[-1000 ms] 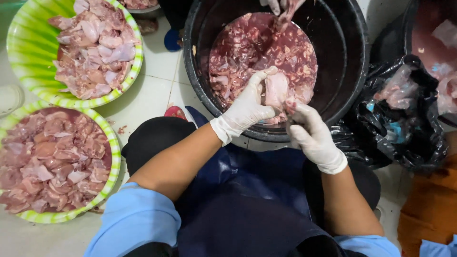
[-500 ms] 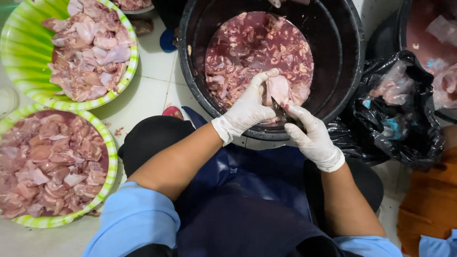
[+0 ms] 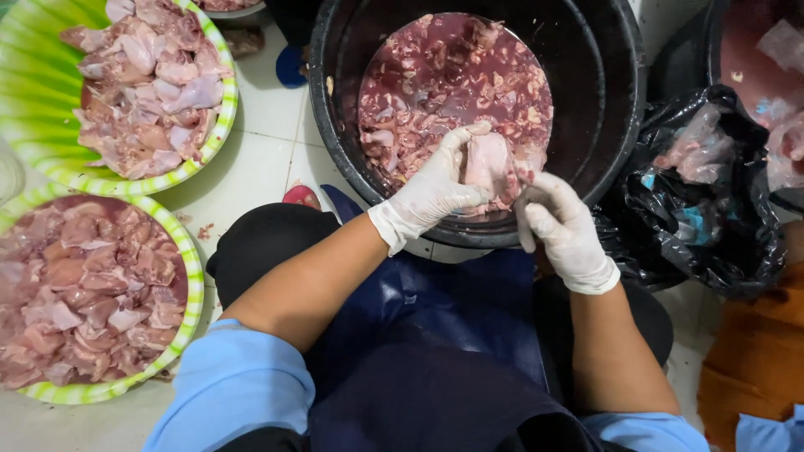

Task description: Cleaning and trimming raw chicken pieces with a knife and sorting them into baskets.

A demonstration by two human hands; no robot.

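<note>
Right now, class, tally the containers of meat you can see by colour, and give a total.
Green striped bowls: 2, upper bowl and lower bowl
Black tubs: 2, big tub and a partly hidden tub at the right edge
Total: 4

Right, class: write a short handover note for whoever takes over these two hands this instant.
Left hand: gloved, grip shut on a pale piece of meat over the black tub.
Right hand: gloved, fist closed beside that piece; what it holds is hidden.
Things: the tub holds raw pieces in dark red liquid. Two green-rimmed basins, upper basin and lower basin, sit to the left, both holding paler pieces. A black bag lies to the right.
Done: both basins well filled.
Left: many pieces remain in the tub.
</note>
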